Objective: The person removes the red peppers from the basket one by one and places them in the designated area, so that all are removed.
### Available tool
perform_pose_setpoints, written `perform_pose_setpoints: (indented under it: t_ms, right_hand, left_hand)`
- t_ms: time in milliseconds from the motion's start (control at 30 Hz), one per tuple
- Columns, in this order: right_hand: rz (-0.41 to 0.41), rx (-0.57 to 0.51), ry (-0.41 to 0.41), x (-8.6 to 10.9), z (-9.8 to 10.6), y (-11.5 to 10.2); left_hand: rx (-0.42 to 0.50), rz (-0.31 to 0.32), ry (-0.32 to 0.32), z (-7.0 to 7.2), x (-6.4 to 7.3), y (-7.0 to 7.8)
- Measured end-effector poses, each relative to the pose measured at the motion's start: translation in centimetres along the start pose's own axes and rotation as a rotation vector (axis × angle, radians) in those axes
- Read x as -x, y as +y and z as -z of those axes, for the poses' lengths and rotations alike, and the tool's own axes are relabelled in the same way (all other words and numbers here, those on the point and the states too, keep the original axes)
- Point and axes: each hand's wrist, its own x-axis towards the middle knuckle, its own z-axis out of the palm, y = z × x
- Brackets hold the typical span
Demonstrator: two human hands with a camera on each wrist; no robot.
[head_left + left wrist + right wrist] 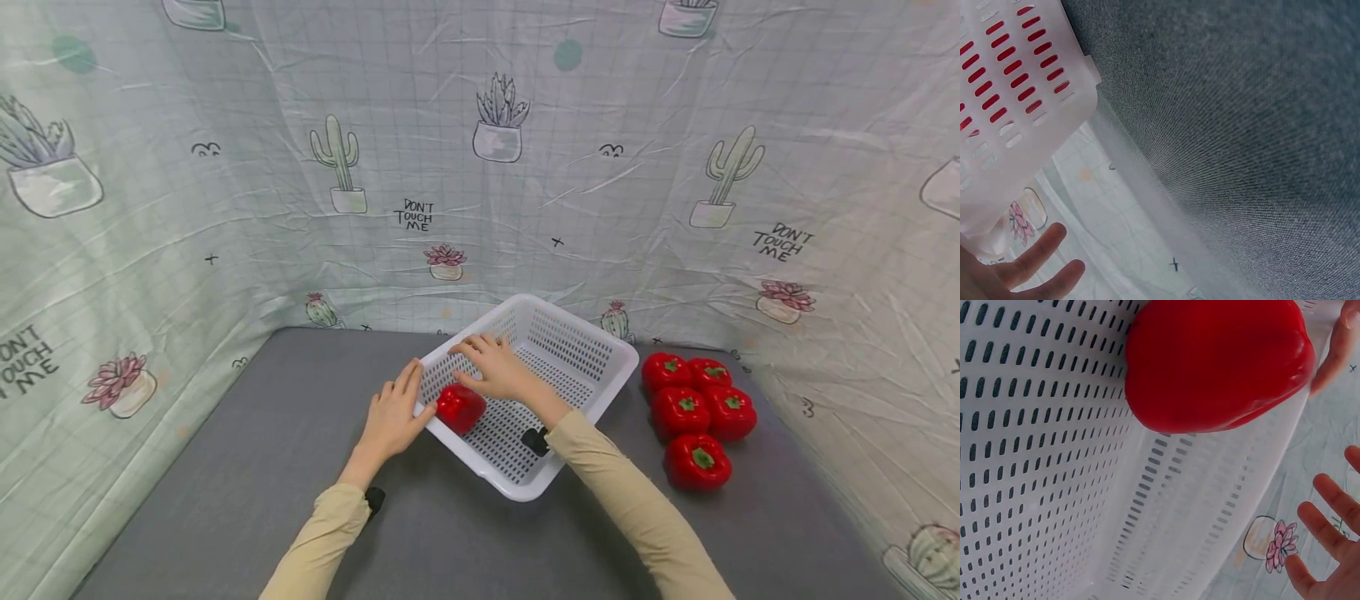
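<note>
A white perforated plastic basket [558, 342] sits at an angle on the grey table, with one red bell pepper [460, 408] inside its left corner. My left hand [390, 417] rests against the outside of that corner, fingers extended and thumb at the rim beside the pepper. Over the basket, my right hand [495, 367] hangs just above this pepper, fingers spread and holding nothing. In the right wrist view the pepper [1216, 365] lies against the basket wall, apart from the spread fingers [1325, 528]. Red shows through the basket's slots [1013, 65] in the left wrist view.
Several red bell peppers [686, 410] with green stems stand in a cluster on the table [247, 475], right of the basket. A pale cloth printed with cacti [337, 167] hangs behind the table and along its sides.
</note>
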Motion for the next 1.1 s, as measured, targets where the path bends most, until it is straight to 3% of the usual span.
perform_pose_setpoints:
  t_ms: [300,600,1100]
  right_hand:
    - [0.085,0.121,-0.162,0.4,-0.4,-0.2]
    - [0.090,0.209,-0.274,0.4,-1.2,-0.2]
    - [0.124,0.334,-0.360,0.2,-2.1,-0.2]
  left_hand:
    - [-0.005,0.010,-0.006,0.2,0.0,0.1]
    - [0.002,0.008,-0.002,0.2,0.0,0.1]
    - [0.015,0.001,0.008,0.4,0.0,0.3]
